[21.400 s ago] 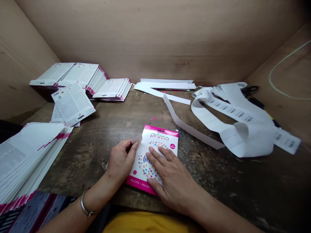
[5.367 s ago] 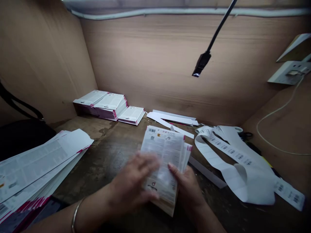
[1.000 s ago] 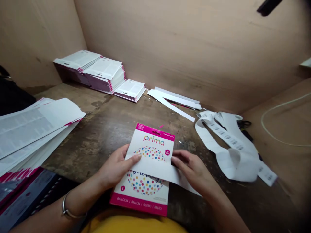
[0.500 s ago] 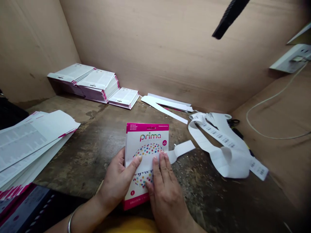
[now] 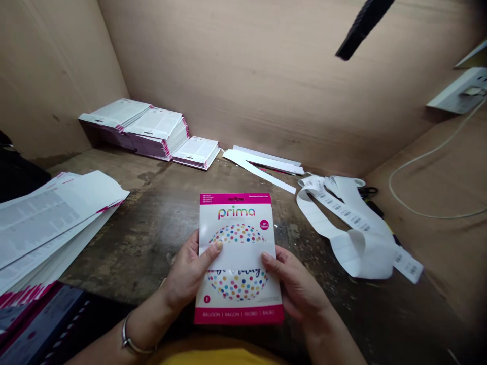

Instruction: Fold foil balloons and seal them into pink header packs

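A white strip (image 5: 241, 257) lies across the pink-edged balloon packet (image 5: 238, 288)

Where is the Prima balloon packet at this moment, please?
In the head view, the Prima balloon packet is at the lower centre, held between the left hand and the right hand, with a white paper band across its front.

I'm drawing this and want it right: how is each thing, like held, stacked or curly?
Pack: printed front showing
Band: flat across the pack, ends hidden
Left hand: holding the pack's edge
Right hand: holding the opposite edge
Back stacks: piled up
Left pile: uneven, spread out
Strips: loose, overlapping
Labels: unrolled, curling
Cord: hanging in a curve
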The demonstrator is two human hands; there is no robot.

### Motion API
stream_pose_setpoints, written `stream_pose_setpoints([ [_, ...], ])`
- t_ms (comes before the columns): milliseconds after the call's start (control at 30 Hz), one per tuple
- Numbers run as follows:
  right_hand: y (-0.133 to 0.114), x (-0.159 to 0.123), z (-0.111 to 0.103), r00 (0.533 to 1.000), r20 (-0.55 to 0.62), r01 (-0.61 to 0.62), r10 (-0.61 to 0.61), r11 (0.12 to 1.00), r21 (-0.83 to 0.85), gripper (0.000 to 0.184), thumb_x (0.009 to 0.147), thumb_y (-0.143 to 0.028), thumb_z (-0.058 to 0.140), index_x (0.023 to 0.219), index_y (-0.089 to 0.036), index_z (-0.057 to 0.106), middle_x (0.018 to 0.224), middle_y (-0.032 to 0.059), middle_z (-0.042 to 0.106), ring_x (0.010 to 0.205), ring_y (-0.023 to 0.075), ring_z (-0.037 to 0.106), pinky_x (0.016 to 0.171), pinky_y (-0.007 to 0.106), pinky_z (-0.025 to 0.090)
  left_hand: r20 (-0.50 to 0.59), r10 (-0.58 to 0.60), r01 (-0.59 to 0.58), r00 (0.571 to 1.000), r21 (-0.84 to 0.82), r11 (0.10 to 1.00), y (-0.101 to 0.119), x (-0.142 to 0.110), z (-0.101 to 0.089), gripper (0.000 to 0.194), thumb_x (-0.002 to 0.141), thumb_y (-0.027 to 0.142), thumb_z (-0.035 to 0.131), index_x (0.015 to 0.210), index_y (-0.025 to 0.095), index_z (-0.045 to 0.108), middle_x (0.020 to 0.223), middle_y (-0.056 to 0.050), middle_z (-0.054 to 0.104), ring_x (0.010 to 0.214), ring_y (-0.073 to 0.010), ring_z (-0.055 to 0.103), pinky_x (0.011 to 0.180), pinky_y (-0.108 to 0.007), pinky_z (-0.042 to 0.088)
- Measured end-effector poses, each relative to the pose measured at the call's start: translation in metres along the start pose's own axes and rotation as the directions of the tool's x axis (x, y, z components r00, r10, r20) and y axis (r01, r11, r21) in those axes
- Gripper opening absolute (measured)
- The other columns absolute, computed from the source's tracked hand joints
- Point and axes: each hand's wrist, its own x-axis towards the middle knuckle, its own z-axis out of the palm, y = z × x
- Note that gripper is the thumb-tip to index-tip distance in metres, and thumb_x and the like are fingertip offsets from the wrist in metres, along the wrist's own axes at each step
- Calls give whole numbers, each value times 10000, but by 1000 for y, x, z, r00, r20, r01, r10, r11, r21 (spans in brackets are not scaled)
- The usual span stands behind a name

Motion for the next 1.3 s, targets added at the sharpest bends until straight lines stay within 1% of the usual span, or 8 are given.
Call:
stream_pose_setpoints([
  [333,-1,-1,-8,961,-263,104,-90,994,40,545,768,-317,674,1272,-213,496,1071,134,688,940,309,662,896,531,468,-67,-144,140,987,-62,988,9,-3,-9,516,803,614,519,1016,147,578,1033,-126,678,923,-248,662,777,-354,532],
  [500,3,-1,-14,963,-270,22,-2,997,74,623,778,-388,627,1335,-185,436,1088,170,675,948,353,653,891,573,455,285,-330,399,900,-230,888,2,-7,2,325,815,422,605,926,118,639,927,-135,706,923,-266,667,840,-383,506],
  [633,12,1,-18,949,-303,-51,86,991,121,685,789,-364,626,1386,-169,354,1088,178,673,946,356,653,872,581,467,-87,-126,91,988,-329,940,-7,1,2,188,748,281,710,833,158,597,747,-39,706,693,-181,674,707,-314,531],
  [833,19,8,-20,936,-332,-79,120,988,135,666,747,-317,703,1334,-157,432,1046,164,692,901,342,670,861,548,496,-339,144,-94,930,160,983,-11,4,-18,270,758,326,679,936,143,593,822,-41,679,721,-180,639,671,-295,509],
  [900,20,12,-21,939,-315,-96,137,985,142,628,751,-297,705,1310,-153,458,1019,154,702,901,337,671,844,539,511,-269,317,-149,910,502,852,-7,3,-19,167,812,300,609,885,150,619,857,-46,665,780,-183,621,717,-297,486],
  [1000,23,16,-25,945,-298,-102,135,987,124,582,756,-276,707,1280,-155,485,987,138,714,886,328,678,817,525,530,4,454,-232,891,865,446,0,5,-16,146,869,226,510,804,170,628,875,-45,646,833,-178,594,757,-289,446],
  [1167,28,19,-23,943,-316,-93,105,994,52,501,741,-343,717,1176,-143,571,935,135,725,859,340,683,755,508,556,269,305,-256,914,963,-83,-3,19,-8,158,880,140,452,805,163,590,819,-57,627,803,-198,570,727,-309,443],
  [1300,26,17,-19,943,-324,-81,75,997,-7,520,711,-353,728,1158,-135,575,909,132,727,840,338,686,739,501,558,368,208,-282,906,892,-353,-10,23,-6,158,891,130,443,801,163,568,818,-65,612,765,-208,554,691,-318,450],
])
